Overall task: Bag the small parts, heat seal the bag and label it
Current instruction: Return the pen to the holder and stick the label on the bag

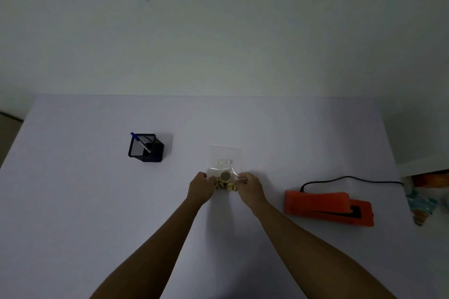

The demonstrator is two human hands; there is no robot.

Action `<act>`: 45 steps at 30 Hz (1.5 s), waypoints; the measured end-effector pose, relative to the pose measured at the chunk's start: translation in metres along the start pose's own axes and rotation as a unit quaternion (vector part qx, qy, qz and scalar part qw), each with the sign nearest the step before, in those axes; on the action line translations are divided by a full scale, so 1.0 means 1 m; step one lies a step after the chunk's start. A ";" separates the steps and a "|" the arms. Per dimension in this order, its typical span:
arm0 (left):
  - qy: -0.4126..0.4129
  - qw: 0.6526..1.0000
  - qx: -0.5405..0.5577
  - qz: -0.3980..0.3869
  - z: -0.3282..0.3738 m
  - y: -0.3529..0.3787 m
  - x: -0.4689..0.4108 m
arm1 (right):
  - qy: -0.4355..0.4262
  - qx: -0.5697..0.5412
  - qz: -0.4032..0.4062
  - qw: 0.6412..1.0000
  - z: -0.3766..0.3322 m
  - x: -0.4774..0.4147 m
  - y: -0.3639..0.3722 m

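I see the small parts (224, 183) by the near mouth of the clear bag (226, 158) in the middle of the surface (97, 201). My left hand (201, 185) and right hand (247, 185) each pinch a bag corner, arms stretched forward. I think sealing with the orange sealer (325, 206) on the right is still left.

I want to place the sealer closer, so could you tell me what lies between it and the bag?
Only the right hand at the bag; toward the sealer, bare table, head view.
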State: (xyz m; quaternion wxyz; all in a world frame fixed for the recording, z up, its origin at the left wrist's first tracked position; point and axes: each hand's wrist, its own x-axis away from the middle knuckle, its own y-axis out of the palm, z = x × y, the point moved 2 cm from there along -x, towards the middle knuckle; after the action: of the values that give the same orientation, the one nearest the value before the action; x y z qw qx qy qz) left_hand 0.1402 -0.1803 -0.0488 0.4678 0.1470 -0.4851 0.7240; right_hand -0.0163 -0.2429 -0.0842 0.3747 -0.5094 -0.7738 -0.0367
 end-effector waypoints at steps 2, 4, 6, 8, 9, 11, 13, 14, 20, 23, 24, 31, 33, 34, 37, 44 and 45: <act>-0.003 1.000 -0.009 -0.006 0.000 0.000 0.000 | 0.001 0.009 -0.009 1.000 0.002 -0.002 0.001; 0.008 1.000 -0.021 -0.022 0.000 0.001 0.002 | 0.001 0.012 -0.016 1.000 0.005 -0.002 0.001; 0.023 0.999 -0.027 -0.038 0.002 0.000 0.007 | 0.001 0.006 -0.022 1.000 0.008 -0.001 0.000; 0.028 0.998 -0.022 -0.048 0.004 0.000 0.013 | 0.004 -0.003 -0.028 1.000 0.011 -0.001 0.000; 0.027 0.998 -0.019 -0.048 0.004 -0.001 0.017 | 0.006 -0.006 -0.031 0.999 0.012 -0.001 -0.001; 0.028 0.999 -0.012 -0.044 0.005 -0.002 0.028 | 0.006 -0.013 -0.037 0.999 0.012 0.002 -0.004; 0.033 0.998 0.000 -0.046 0.007 -0.002 0.043 | 0.008 -0.029 -0.040 0.999 0.010 0.009 -0.008; 0.034 0.998 0.005 -0.048 0.008 -0.002 0.050 | 0.007 -0.039 -0.040 0.998 0.009 0.014 -0.011; 0.133 0.990 0.032 -0.046 0.012 -0.006 0.096 | -0.026 -0.058 -0.017 0.998 0.005 0.060 -0.027; 0.170 0.979 0.080 -0.076 0.013 -0.006 0.119 | -0.044 -0.078 -0.005 0.996 -0.001 0.095 -0.036; 0.180 0.976 0.090 -0.084 0.014 -0.005 0.126 | -0.049 -0.087 0.000 0.995 -0.003 0.108 -0.040; 0.200 0.963 0.115 -0.143 0.019 0.015 0.159 | -0.065 -0.134 0.070 0.986 0.006 0.182 -0.074; 0.196 0.961 0.117 -0.156 0.023 0.024 0.167 | -0.057 -0.137 0.086 0.985 0.016 0.192 -0.086; 0.193 0.960 0.119 -0.162 0.026 0.030 0.171 | -0.054 -0.138 0.095 0.984 0.021 0.196 -0.094; 0.187 0.959 0.110 -0.181 0.037 0.048 0.180 | -0.039 -0.130 0.121 0.983 0.039 0.199 -0.119; 0.155 0.965 0.100 -0.186 0.072 0.103 0.170 | 0.009 -0.148 0.167 0.975 0.083 0.171 -0.186; 0.146 0.967 0.102 -0.182 0.076 0.111 0.168 | 0.022 -0.150 0.176 0.973 0.091 0.166 -0.194</act>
State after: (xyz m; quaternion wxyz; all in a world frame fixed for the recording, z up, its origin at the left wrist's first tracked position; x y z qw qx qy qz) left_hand -0.0562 -0.1646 0.0371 0.6401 0.1721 -0.3000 0.6860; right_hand -0.2572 -0.1692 0.0161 0.3115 -0.6873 -0.6489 -0.0976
